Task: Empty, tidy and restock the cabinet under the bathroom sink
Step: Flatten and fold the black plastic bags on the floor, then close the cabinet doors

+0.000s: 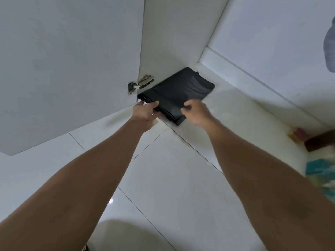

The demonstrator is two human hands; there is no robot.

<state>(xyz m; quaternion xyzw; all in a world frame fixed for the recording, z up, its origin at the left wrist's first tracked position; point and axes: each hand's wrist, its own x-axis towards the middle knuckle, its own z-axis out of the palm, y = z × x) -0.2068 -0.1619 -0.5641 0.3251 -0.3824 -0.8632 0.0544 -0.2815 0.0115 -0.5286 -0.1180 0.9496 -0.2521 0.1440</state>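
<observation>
Cabinet, white inside; glossy pale floor tiles.

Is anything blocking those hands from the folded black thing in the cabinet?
Nothing visible is in the way. The left hand grips the folded black cloth at its near edge, and the right hand is directly at that edge too.
</observation>
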